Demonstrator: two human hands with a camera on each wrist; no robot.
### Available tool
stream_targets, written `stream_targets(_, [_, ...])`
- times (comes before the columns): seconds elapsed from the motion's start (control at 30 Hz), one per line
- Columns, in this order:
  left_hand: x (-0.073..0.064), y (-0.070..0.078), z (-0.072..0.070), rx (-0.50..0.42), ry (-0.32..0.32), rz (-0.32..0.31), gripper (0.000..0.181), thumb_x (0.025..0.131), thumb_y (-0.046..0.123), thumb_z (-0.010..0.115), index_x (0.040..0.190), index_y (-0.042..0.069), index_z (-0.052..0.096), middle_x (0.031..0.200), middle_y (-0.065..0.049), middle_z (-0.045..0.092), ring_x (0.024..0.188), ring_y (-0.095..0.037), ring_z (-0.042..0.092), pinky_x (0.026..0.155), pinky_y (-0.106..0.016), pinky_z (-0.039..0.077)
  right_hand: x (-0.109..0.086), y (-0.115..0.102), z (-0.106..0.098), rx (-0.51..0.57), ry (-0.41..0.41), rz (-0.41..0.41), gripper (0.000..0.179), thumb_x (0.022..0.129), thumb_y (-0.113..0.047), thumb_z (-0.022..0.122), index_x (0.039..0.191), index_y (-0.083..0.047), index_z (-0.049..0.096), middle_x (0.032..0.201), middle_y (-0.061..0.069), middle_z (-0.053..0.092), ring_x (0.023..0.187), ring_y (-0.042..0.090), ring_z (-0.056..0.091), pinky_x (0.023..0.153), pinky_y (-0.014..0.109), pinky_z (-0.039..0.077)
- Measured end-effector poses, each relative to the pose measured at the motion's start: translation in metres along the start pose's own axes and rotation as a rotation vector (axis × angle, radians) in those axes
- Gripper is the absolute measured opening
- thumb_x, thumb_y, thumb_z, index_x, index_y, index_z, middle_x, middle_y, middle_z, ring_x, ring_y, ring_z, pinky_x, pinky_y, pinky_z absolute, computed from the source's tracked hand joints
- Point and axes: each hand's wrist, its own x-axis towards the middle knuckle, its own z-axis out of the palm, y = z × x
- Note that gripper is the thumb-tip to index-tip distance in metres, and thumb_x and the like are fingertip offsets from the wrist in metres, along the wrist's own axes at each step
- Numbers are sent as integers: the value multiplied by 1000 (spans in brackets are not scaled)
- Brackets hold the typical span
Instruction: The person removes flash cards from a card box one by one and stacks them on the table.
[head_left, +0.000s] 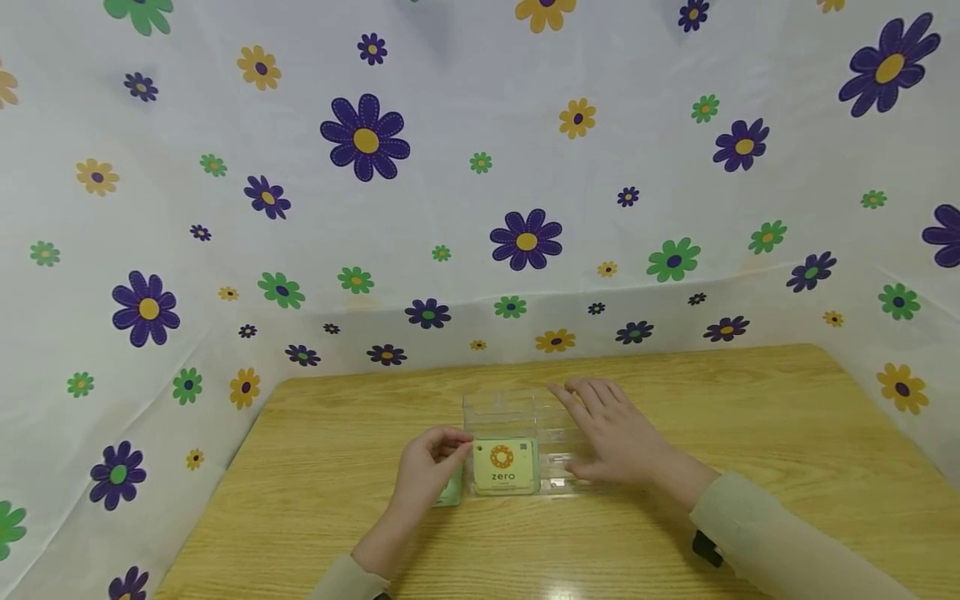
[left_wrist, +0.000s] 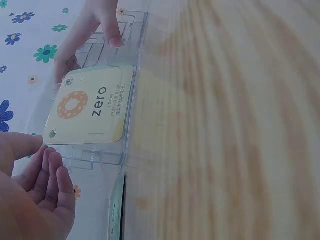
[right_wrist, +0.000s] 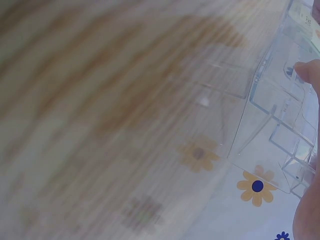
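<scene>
A pale yellow card (head_left: 505,468) printed "zero" with an orange ring stands at the front left of a clear plastic stepped rack (head_left: 557,485). My left hand (head_left: 431,467) is at its upper left corner; in the left wrist view the thumb (left_wrist: 30,143) meets that corner, with the other fingers curled below. My right hand (head_left: 618,437) spans the right part of the rack, fingers extended to its back edge and thumb (left_wrist: 114,37) over the front tiers. Beside the rack, under my left hand, lies a green card stack (head_left: 450,492), partly hidden.
The rack stands on a wood-grain table (head_left: 337,467), towards its middle. White cloth with flower prints (head_left: 450,217) hangs behind the table and along its sides. A dark strap (head_left: 707,548) shows at the right sleeve.
</scene>
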Motion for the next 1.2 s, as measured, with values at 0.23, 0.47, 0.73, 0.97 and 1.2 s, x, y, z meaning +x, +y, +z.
stream_targets(0.23, [0,2,2,18,2,18,7,96,-1,75,102,-2,77,99,-17,75,80,-5,62,72,-16,53,1,0,-1,-3,-4,2,113,81,-62,80,165,-8,28,154,18,47,141,34,46,123,56,38])
stream_targets(0.47, [-2,4,6,-2,2,4,8,95,0,77,102,-2,76,99,-16,75,79,-6,61,70,-16,52,1,-1,-2,-6,-14,4,113,81,-63,79,166,-8,27,153,19,47,140,34,46,123,56,38])
stream_targets(0.73, [-2,4,6,-14,3,-8,8,95,2,77,103,-2,77,100,-16,76,80,-6,61,71,-16,52,1,-1,-1,-2,-29,12,113,83,-63,78,166,-9,25,156,20,46,143,35,45,124,57,37])
stream_targets(0.97, [-1,2,6,-25,1,0,9,93,1,79,102,-2,78,98,-16,76,79,-7,61,71,-16,52,1,-1,-1,-5,-13,3,113,82,-62,79,165,-8,26,153,20,48,141,35,46,123,56,38])
stream_targets(1.2, [0,1,6,-35,5,2,10,93,2,80,101,-2,77,96,-15,76,78,-7,60,69,-17,52,2,-2,-2,-1,-5,0,113,81,-61,81,165,-8,27,153,20,48,140,35,47,122,57,39])
